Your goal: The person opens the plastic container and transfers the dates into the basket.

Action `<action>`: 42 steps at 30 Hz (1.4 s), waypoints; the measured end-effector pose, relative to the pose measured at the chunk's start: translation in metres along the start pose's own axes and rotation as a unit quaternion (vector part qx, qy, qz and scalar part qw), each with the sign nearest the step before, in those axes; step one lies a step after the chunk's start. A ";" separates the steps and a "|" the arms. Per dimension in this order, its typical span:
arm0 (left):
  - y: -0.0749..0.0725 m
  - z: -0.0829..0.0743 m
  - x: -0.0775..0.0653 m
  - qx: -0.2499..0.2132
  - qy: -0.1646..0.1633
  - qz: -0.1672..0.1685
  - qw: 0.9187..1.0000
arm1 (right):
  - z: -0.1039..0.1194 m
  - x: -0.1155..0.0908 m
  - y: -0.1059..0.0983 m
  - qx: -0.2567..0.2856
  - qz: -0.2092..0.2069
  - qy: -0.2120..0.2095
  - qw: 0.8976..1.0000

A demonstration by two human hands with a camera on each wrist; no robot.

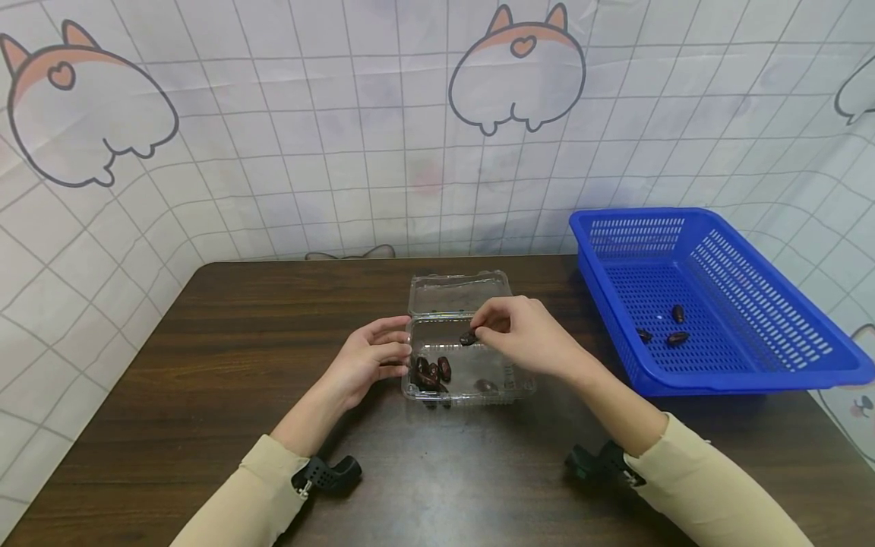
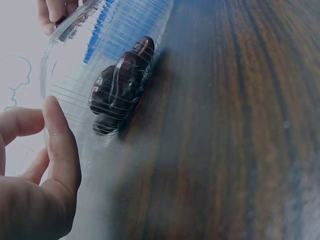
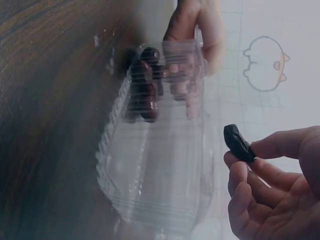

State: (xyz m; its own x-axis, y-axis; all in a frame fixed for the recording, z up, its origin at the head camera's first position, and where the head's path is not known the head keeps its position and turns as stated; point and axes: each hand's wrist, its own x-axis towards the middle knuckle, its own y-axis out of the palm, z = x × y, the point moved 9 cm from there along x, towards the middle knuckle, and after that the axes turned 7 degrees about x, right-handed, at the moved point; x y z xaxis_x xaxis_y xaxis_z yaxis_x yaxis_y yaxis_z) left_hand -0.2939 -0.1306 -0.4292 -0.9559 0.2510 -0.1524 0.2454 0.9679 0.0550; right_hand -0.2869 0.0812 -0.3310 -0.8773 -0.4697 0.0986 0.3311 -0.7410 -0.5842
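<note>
A clear plastic clamshell box (image 1: 472,358) lies on the table, its lid (image 1: 459,295) folded back. Several dark brown dates (image 1: 444,369) are gathered at its left end; the left wrist view shows those dates (image 2: 127,75) through the clear wall. At the box's left side, my left hand (image 1: 365,361) rests its fingertips against the edge, fingers fairly straight. My right hand (image 1: 526,334) pinches one dark, wrinkled date (image 3: 237,142) between thumb and fingers. In the head view, this date overlaps the inside of the box near its back right.
A blue slotted basket (image 1: 724,378) stands to the right, with a few dates (image 1: 677,339) on its floor. The dark wooden table (image 1: 273,319) meets a white grid-patterned sheet (image 1: 328,137) at the back. A thin cable (image 1: 352,255) lies along the back edge.
</note>
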 end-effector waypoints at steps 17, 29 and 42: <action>0.000 0.000 0.001 -0.001 -0.001 0.001 1.000 | -0.005 -0.013 -0.034 -0.017 -0.038 0.003 0.999; 0.001 0.000 0.001 0.001 -0.001 0.002 1.000 | -0.009 -0.020 -0.063 -0.019 -0.069 0.008 0.997; 0.001 0.000 0.000 -0.004 0.000 0.002 1.000 | -0.020 -0.032 -0.084 -0.014 -0.090 0.026 0.995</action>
State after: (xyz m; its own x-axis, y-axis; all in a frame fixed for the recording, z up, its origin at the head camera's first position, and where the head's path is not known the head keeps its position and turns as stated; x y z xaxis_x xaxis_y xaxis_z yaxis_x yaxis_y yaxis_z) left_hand -0.2937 -0.1292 -0.4286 -0.9553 0.2540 -0.1514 0.2472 0.9669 0.0627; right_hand -0.2936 0.1680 -0.3016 -0.9390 -0.3034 0.1620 0.1570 -0.7972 -0.5829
